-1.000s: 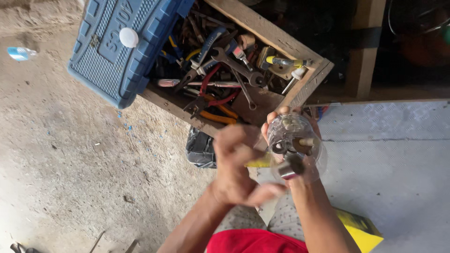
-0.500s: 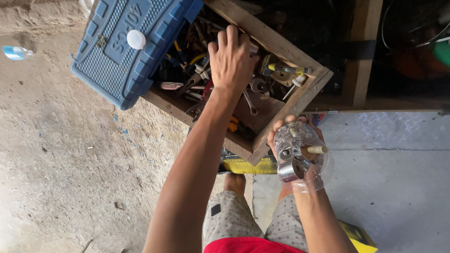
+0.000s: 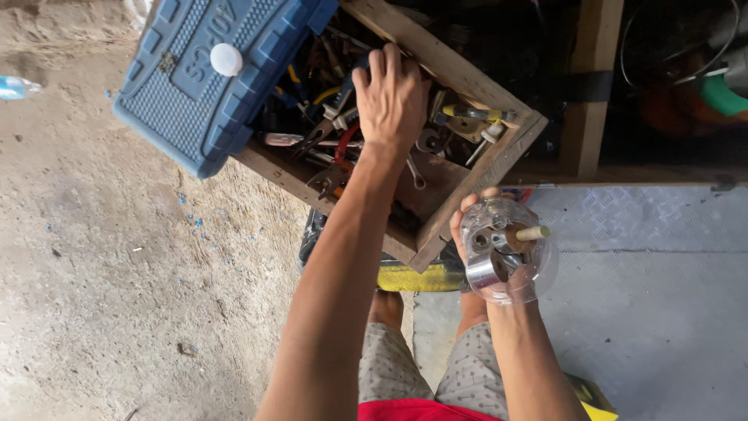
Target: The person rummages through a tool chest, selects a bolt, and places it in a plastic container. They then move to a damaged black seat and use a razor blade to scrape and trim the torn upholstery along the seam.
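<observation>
- Head view was filled at the left by a rough concrete floor (image 3: 101,273), scattered with small blue flecks.
- A pale grey patterned metal plate (image 3: 647,296) was seen at the lower right, beside the floor.
- A wooden crate (image 3: 475,195) was set at the top centre, crammed with pliers, spanners and other hand tools (image 3: 327,132).
- A blue plastic case (image 3: 210,78) with a white round knob was laid tilted over the crate's left end, resting on its edge.
- A wooden post (image 3: 592,78) with a dark band was stood behind the crate at the upper right.
- The left hand (image 3: 389,97) was stretched out into the crate, palm down, its fingers (image 3: 374,66) curled down among the tools; whether anything was gripped could not be told.
- A clear round plastic part (image 3: 506,249), holding a shiny metal sleeve and a small tan peg, was held up just off the crate's near corner, above the metal plate.
- The right hand (image 3: 471,234) was closed around that clear part from the left, fingers wrapped on its rim.
- A yellow object (image 3: 417,277) was seen on the floor under the crate's corner, partly hidden.
- A small bottle (image 3: 15,86) was lying at the far left edge.
</observation>
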A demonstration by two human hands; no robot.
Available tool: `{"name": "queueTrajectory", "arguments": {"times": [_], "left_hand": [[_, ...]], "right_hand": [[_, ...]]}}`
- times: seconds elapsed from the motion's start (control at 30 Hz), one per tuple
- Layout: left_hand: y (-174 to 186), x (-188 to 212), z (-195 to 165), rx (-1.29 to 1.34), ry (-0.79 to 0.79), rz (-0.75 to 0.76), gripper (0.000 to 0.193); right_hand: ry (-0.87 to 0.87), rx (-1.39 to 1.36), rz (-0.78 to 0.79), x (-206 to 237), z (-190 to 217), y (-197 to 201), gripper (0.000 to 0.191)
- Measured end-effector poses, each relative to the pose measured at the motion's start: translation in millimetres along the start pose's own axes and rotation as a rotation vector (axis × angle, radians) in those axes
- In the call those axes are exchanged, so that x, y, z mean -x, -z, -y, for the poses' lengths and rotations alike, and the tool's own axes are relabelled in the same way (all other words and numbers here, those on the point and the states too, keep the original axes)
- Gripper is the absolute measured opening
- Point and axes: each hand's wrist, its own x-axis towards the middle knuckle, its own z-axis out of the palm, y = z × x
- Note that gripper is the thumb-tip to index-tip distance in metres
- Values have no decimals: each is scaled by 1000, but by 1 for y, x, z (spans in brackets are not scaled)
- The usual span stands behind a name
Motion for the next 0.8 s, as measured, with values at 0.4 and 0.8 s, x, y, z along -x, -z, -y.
{"name": "queueTrajectory", "arguments": {"times": [0.4, 0.8], "left_hand": [[8, 7, 6, 125, 37, -54, 32], [-2, 24, 9, 297, 42, -63, 17]], "right_hand": [[-23, 7, -25, -1, 9, 16, 25], [-9, 58, 26, -7, 7, 14, 31]]}}
